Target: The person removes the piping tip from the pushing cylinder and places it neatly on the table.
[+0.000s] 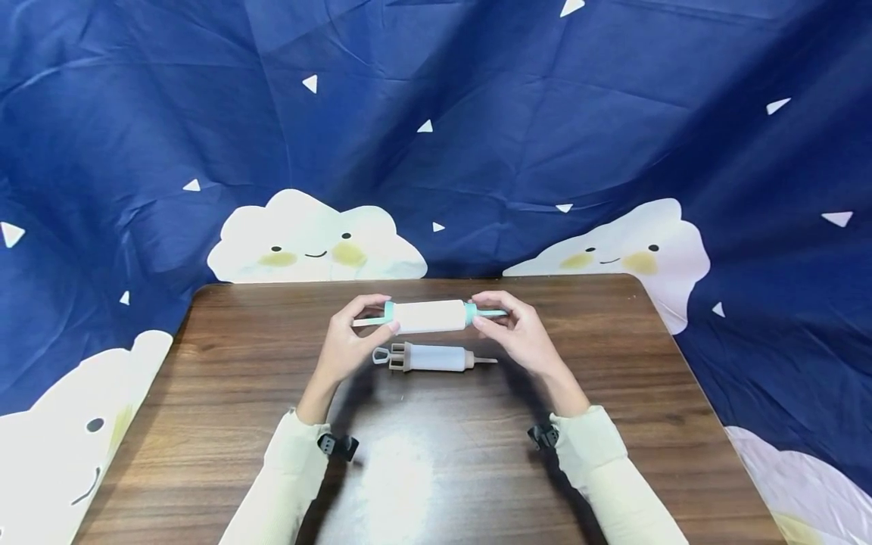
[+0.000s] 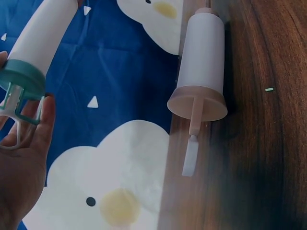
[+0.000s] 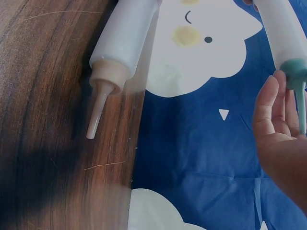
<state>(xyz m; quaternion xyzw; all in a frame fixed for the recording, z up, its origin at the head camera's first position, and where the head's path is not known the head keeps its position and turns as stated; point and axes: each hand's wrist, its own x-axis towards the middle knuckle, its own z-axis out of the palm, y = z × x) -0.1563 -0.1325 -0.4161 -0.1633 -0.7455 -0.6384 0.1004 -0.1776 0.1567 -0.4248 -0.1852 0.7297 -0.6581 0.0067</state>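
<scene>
A white balloon pump (image 1: 431, 316) with teal end caps is held level above the table between both hands. My left hand (image 1: 347, 344) grips its handle end, with fingers and thumb at the wider teal cap (image 2: 24, 79). At the nozzle end, my right hand (image 1: 521, 337) pinches the smaller teal cap (image 3: 293, 72), and the thin teal nozzle (image 3: 301, 108) extends past the fingers. A second pump (image 1: 436, 358), pale with beige ends, lies on the table just nearer than the held one. Its looped handle points left and its nozzle right; neither hand holds it.
The brown wood-grain table (image 1: 232, 393) ends at a rounded far edge just beyond the hands. Behind it hangs a blue cloth (image 1: 477, 166) with white clouds and triangles. A tiny green scrap (image 2: 269, 89) lies on the tabletop.
</scene>
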